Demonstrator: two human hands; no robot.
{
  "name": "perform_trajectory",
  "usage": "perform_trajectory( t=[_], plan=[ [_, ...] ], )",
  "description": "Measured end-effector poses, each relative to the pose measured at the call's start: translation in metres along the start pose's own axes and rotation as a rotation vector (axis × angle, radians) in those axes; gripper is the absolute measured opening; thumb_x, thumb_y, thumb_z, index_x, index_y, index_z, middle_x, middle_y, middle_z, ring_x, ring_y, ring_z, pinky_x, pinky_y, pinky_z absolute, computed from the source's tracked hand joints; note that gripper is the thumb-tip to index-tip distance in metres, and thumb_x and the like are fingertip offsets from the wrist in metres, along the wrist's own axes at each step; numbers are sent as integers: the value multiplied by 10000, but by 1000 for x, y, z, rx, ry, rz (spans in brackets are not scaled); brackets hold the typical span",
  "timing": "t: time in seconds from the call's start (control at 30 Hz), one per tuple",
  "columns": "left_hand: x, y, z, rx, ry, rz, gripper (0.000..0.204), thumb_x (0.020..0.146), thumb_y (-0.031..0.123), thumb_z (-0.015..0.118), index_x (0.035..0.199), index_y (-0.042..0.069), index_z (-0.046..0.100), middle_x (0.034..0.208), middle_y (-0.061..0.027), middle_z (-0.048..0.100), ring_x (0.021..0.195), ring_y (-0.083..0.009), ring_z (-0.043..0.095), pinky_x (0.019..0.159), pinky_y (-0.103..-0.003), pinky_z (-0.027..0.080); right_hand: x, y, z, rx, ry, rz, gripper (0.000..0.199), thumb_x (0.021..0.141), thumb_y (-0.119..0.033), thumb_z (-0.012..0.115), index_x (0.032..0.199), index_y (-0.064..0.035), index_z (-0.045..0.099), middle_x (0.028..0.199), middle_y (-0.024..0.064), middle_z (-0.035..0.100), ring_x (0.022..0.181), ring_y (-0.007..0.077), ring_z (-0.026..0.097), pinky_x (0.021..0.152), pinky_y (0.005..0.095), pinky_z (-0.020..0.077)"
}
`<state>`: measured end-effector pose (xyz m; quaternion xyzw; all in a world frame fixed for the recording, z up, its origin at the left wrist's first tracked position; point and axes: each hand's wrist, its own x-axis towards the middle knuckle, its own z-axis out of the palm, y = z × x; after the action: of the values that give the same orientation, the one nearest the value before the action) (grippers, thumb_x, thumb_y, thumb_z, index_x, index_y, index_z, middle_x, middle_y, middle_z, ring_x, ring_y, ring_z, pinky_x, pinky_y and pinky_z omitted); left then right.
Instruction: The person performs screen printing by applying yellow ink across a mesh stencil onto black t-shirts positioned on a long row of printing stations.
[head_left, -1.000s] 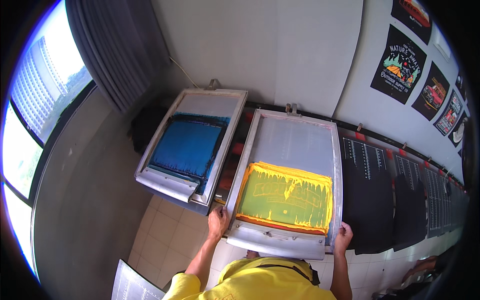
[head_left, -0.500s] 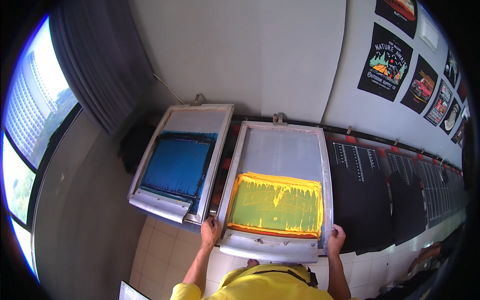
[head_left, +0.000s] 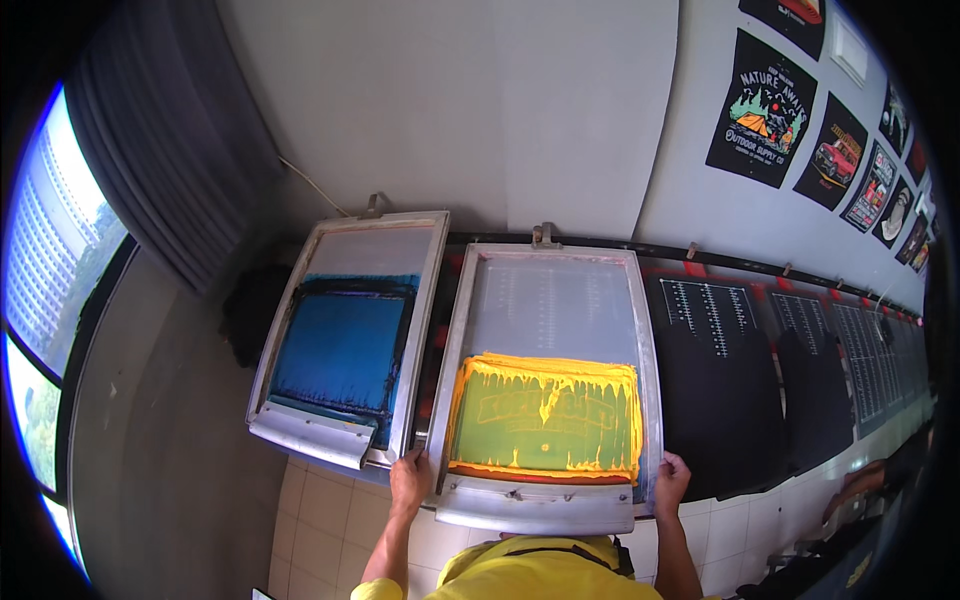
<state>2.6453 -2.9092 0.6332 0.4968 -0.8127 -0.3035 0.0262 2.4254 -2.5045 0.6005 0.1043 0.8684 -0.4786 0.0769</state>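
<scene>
print shop, long table under grey wall | left hand (head_left: 409, 480) and right hand (head_left: 670, 482) gripped the yellow screen frame (head_left: 546, 385) by its near corners, beside the blue screen (head_left: 345, 340) | probably best kept level, both sides even

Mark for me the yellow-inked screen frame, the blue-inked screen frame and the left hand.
yellow-inked screen frame (head_left: 545, 300): head view, on the bare upper mesh.
blue-inked screen frame (head_left: 340, 350): head view, on the blue inked area.
left hand (head_left: 409, 482): head view, on the back of the hand.
</scene>
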Motion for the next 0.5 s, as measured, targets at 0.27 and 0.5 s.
perform_trajectory(
  t=[0.27, 0.5],
  plan=[
    [4, -12, 7, 128, -53, 118, 188, 880, 195, 566, 856, 47, 680, 799, -246, 650, 767, -452, 627, 694, -511, 500, -1, 30, 4, -23, 29, -56, 193, 873, 2, 542, 1016, 70, 653, 906, 124, 676, 857, 182, 631, 804, 298, 486],
    [-10, -4, -5, 174, -30, 105, 178, 893, 178, 540, 908, 58, 671, 823, -254, 651, 793, -450, 629, 705, -516, 496, -8, 16, 0, -131, 18, -185, 177, 880, -43, 559, 1002, 34, 661, 900, 167, 672, 849, 255, 651, 794, 335, 501]
  ],
)
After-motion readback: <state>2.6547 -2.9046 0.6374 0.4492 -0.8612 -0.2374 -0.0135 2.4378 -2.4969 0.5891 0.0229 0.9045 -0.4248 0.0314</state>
